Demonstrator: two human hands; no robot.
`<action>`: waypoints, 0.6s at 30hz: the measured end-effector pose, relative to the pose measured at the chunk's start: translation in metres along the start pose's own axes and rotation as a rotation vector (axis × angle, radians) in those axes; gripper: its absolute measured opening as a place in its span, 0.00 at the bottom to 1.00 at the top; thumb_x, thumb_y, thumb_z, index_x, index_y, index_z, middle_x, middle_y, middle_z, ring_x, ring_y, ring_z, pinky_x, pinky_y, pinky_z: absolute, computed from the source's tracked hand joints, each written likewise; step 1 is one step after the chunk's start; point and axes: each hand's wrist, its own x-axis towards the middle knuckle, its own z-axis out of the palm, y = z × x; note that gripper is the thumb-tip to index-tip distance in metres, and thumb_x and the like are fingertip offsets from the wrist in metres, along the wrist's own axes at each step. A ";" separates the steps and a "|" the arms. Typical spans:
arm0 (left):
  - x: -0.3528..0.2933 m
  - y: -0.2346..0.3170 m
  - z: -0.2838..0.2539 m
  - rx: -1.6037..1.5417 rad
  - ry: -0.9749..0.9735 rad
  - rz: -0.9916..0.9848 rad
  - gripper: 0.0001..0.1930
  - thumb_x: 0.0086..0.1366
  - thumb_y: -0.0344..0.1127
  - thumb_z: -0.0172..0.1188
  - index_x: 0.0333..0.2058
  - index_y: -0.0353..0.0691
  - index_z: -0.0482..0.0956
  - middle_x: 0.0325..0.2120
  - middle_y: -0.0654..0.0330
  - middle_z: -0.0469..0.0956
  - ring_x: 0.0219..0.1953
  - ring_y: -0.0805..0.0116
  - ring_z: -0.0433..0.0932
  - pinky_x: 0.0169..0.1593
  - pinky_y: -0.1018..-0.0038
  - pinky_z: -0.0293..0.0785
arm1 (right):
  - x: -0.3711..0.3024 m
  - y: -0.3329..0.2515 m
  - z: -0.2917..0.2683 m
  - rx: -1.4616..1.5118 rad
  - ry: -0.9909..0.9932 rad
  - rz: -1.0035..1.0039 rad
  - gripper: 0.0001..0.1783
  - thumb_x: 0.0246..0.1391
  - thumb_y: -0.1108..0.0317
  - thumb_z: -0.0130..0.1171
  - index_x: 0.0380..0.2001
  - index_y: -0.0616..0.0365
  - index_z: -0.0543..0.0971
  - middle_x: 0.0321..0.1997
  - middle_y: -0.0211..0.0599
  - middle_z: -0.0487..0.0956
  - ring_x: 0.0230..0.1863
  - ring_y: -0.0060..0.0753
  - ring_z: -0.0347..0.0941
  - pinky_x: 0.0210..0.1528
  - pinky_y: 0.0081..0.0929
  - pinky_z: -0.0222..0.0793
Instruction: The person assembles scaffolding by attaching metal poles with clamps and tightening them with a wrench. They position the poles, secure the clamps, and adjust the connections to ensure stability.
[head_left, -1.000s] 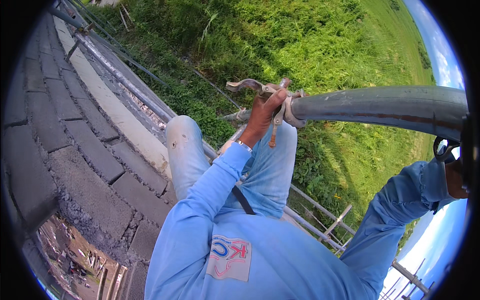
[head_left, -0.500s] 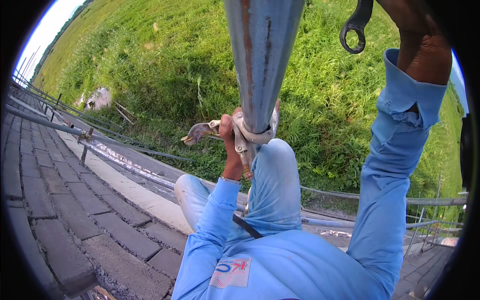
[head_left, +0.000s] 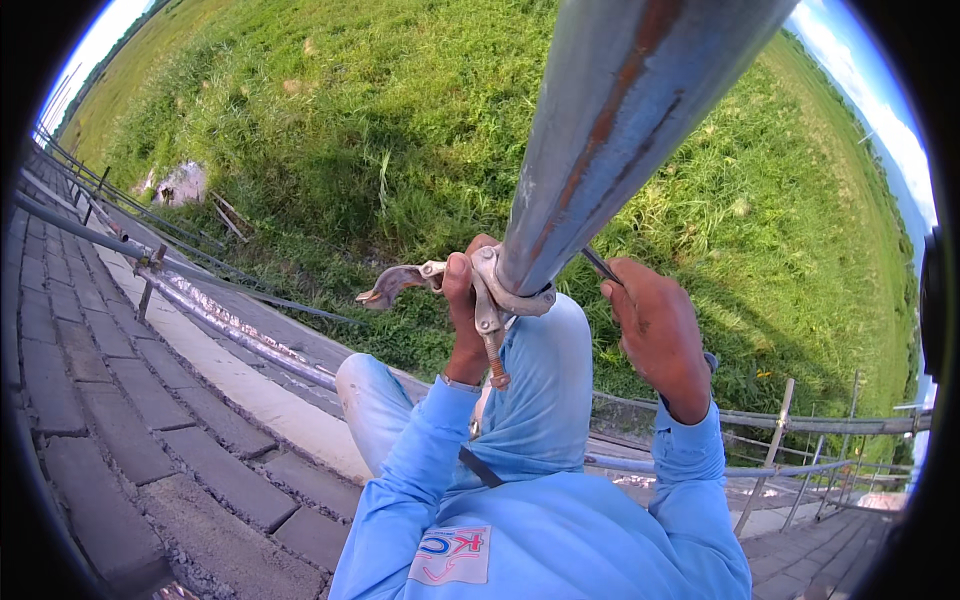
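Note:
A rusty-streaked steel scaffold pole (head_left: 615, 150) rises toward me between my hands. Round its lower end sits a metal scaffold coupler (head_left: 487, 290); one curved jaw hangs out to the left and a threaded bolt with a nut points down. My left hand (head_left: 466, 325) is closed on the coupler's left side, thumb up. To the right of the pole, my right hand (head_left: 660, 325) grips a dark spanner (head_left: 598, 264), whose far end is hidden behind the pole. My knee (head_left: 545, 385) is just below the coupler.
A grey block wall (head_left: 180, 450) slopes along the left. Horizontal scaffold tubes (head_left: 240, 320) run beside it and continue at the right with uprights (head_left: 765, 455). Tall green grass (head_left: 330, 150) lies far below, beyond the scaffold.
My right hand has come down from the upper right with the spanner to beside the pole near the coupler. The pole's upper part now leans further right; my left hand stays on the coupler.

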 end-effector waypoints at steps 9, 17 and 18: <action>0.005 -0.013 -0.004 -0.059 -0.015 0.073 0.37 0.64 0.75 0.52 0.33 0.40 0.71 0.29 0.63 0.75 0.31 0.74 0.71 0.37 0.75 0.69 | 0.011 -0.012 0.010 0.005 0.038 0.142 0.08 0.68 0.72 0.56 0.44 0.64 0.80 0.25 0.39 0.74 0.19 0.32 0.71 0.23 0.31 0.67; 0.007 -0.012 -0.002 -0.082 -0.052 0.169 0.26 0.69 0.62 0.52 0.29 0.41 0.68 0.25 0.64 0.71 0.29 0.78 0.68 0.32 0.77 0.63 | 0.008 -0.016 0.013 0.227 -0.266 0.215 0.09 0.71 0.71 0.53 0.40 0.68 0.77 0.22 0.35 0.75 0.17 0.22 0.73 0.18 0.24 0.65; 0.007 -0.012 -0.001 -0.081 -0.051 0.179 0.26 0.69 0.61 0.52 0.29 0.41 0.68 0.25 0.64 0.71 0.29 0.78 0.68 0.32 0.77 0.63 | 0.008 -0.018 0.014 0.235 -0.309 0.163 0.09 0.71 0.72 0.52 0.41 0.68 0.77 0.22 0.35 0.75 0.17 0.22 0.72 0.17 0.24 0.65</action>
